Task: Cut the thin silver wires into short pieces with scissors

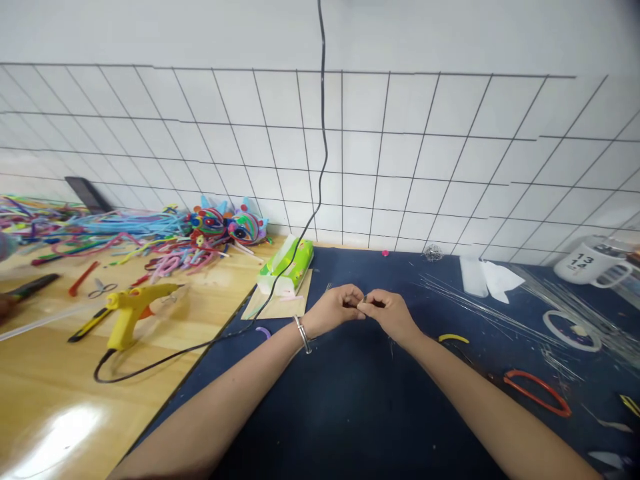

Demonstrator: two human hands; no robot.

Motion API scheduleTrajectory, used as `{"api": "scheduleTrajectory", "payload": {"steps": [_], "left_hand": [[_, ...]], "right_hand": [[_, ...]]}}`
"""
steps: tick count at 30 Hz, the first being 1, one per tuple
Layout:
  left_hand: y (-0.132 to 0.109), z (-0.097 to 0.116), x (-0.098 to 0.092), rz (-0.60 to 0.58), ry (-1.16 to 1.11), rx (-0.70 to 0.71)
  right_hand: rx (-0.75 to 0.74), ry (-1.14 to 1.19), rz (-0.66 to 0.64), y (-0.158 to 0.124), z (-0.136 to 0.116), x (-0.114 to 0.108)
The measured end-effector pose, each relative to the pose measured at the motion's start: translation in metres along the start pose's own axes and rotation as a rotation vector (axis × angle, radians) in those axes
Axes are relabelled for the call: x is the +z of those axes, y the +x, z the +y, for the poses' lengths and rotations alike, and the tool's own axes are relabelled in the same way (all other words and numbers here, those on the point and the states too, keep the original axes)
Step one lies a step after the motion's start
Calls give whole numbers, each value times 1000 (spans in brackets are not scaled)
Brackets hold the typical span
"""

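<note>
Over the dark blue mat, my left hand and my right hand meet at their fingertips. Both hands are closed in a pinch around something small between them, too tiny to make out. A silver bracelet circles my left wrist. Just beyond my left hand lies a green tissue pack on a flat tan sheet. A small purple curved piece rests near my left wrist.
At left on the wooden table are a yellow glue gun, a cutter and colourful pipe cleaners. At right lie thin wires, red-handled pliers, a white ring and a mug. Another person's hand shows far left.
</note>
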State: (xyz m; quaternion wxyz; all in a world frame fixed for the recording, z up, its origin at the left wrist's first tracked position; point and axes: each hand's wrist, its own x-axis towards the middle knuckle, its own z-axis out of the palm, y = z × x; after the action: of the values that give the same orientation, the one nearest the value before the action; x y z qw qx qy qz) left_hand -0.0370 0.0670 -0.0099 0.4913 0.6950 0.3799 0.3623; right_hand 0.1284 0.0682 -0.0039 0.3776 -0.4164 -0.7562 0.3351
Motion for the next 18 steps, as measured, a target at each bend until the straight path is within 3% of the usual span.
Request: {"api": "scheduleTrajectory", "payload": {"steps": [5,9,14,18], "left_hand": [[-3,1,6,83,155,-3],[-7,5,15,45,186,33],[-8,1,23,51,224,117],[-7,-17,21,17,280,66]], "right_hand": [[29,-30,-49,-8,-4,-4],[48,-79,-154,-24,-16,-27],[183,-296,-33,-62,-17,-97],[198,-635,36,-112,2,-163]]}}
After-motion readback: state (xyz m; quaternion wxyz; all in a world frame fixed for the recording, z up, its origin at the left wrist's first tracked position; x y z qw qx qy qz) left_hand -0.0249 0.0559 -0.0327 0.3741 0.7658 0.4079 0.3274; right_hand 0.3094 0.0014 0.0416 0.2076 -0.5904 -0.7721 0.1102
